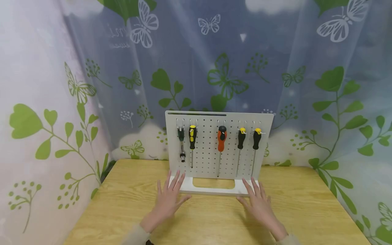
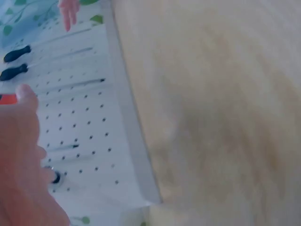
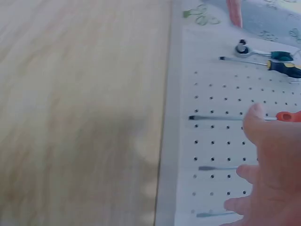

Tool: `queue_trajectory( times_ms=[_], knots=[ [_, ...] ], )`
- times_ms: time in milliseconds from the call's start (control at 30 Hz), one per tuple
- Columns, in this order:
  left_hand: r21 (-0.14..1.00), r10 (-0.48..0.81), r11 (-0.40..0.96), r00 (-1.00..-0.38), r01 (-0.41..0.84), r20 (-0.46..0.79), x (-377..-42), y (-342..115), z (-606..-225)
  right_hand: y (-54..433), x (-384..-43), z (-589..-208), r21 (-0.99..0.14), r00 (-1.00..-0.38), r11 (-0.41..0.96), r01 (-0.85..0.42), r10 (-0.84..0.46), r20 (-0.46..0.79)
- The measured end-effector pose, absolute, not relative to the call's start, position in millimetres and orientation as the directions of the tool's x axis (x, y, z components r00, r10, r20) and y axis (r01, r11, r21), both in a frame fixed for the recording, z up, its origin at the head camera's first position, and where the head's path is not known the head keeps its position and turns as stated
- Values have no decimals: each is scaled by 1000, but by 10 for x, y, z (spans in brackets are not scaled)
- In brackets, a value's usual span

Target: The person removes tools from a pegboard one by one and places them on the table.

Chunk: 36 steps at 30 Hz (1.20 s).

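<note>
A white pegboard (image 1: 211,166) stands upright on its base. My left hand (image 1: 167,200), fingers spread, is at the base's left front corner. My right hand (image 1: 258,204) is likewise spread at the right front corner. Neither holds anything. On the board's hooks hang a ratchet wrench (image 1: 182,144) with a dark green handle, a yellow-and-black screwdriver (image 1: 192,137), an orange screwdriver (image 1: 221,139) and two black screwdrivers with yellow ends, the inner screwdriver (image 1: 241,139) and the outer screwdriver (image 1: 256,139). In the right wrist view, the ratchet wrench (image 3: 263,52) shows its round head.
The wooden table (image 1: 208,221) extends around the board and toward me. A patterned curtain (image 1: 190,68) with butterflies and leaves hangs behind the board and along both sides. The base has an oblong cutout that shows the wood beneath.
</note>
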<state>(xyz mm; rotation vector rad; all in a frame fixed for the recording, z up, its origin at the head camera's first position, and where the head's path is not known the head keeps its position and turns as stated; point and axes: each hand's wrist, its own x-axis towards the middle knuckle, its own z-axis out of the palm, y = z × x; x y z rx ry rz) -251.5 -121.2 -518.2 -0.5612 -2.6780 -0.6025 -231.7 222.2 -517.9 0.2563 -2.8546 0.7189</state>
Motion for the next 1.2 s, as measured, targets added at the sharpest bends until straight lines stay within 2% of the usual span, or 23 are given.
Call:
queue_trajectory(
  times_ms=[133,333,567,767,1000,1200],
  knots=[
    [440,291,748,-841,497,456,-2611,-1304,-4979,2153,-2409,-5063,-553,-951,787,-274,-138,276],
    [575,237,635,-838,516,491,-2742,-1419,-4644,1919,-2567,-4915,-706,-957,653,-274,-116,264],
    [623,185,603,-847,498,498,-2875,-1508,-4360,1523,-2736,-4845,-810,-937,480,-337,-91,337],
    [660,145,577,-856,481,496,-3008,-1552,-4239,1204,-2801,-4770,-857,-934,372,-357,-118,337],
    [764,90,477,-888,436,450,-3196,-1537,-4136,887,-2835,-4649,-871,-910,276,-407,-198,363],
    [820,45,405,-905,404,424,-3401,-1473,-4080,686,-2935,-4663,-883,-908,239,-403,-229,352]
  ],
)
